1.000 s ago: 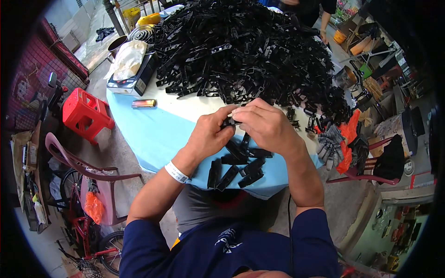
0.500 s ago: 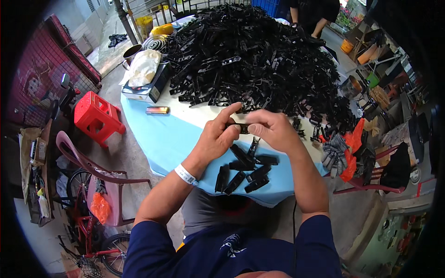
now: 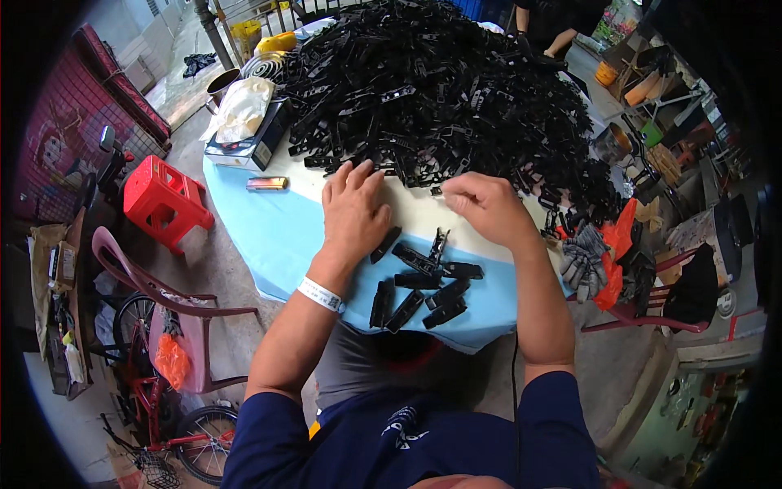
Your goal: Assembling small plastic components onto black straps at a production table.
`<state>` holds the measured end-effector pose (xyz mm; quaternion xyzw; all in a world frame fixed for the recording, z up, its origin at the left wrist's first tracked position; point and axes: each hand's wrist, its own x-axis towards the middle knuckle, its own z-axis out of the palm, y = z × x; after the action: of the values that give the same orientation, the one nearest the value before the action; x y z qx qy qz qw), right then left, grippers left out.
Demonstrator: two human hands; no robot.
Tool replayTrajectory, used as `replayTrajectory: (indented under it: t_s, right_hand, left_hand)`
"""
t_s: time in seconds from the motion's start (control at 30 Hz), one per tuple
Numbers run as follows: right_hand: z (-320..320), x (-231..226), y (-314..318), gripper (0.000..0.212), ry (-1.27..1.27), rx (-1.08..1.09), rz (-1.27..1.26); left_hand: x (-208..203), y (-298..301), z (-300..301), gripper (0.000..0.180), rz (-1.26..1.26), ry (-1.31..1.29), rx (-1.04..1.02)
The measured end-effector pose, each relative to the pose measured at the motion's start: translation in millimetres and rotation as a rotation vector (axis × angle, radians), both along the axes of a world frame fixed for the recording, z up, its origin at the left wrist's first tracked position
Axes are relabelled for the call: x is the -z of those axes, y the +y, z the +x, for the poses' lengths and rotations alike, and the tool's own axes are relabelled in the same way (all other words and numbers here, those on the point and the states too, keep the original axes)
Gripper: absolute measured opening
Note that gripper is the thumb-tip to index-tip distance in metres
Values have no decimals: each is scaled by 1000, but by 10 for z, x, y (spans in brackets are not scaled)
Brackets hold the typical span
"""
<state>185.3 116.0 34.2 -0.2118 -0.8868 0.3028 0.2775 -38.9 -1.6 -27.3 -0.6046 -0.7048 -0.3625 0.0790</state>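
Note:
My left hand (image 3: 352, 208) lies palm down on the cloth, its fingers stretched toward the near edge of a big heap of black plastic clip-like parts (image 3: 440, 98). Beside its thumb rests one long black part (image 3: 385, 244). To the right, my right hand (image 3: 489, 208) is bent into a pinch, with a small black part (image 3: 437, 191) showing at its fingertips. Between my forearms, several similar black parts (image 3: 419, 280) lie loosely grouped on the blue cloth, one narrower piece (image 3: 440, 243) pointing away from me.
The round table has a blue and cream cloth (image 3: 244, 220). A box (image 3: 248, 147) with a pale bag on it and a lighter-like item (image 3: 267, 183) stand left. Grey gloves (image 3: 582, 261) hang right. A red stool (image 3: 167, 204) is leftward; another person (image 3: 558, 24) stands behind the heap.
My hands have moved apart. The black part they held together is out of them, and one now lies by my left thumb. My right hand has closed near the heap's edge.

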Motion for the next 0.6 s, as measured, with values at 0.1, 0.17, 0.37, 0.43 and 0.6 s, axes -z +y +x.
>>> replayTrajectory:
  t_s: [0.1,0.17,0.37,0.43,0.6]
  right_hand:
    - [2,27,40,15,-1,89,-56]
    - [-15,75,44,13,2,103,3]
    - [-23,61,53,15,131,227,114]
    - [18,87,82,16,86,215,131]
    - [125,89,108,16,-116,94,244]
  left_hand:
    - [-134,-55,22,38,-24,11,36]
    - [-148,-80,5,30,-121,-249,144]
    - [-118,-35,44,27,160,-60,102]
    - [-127,-51,48,29,5,-59,168]
    - [-205,-102,75,25,-82,-91,154]
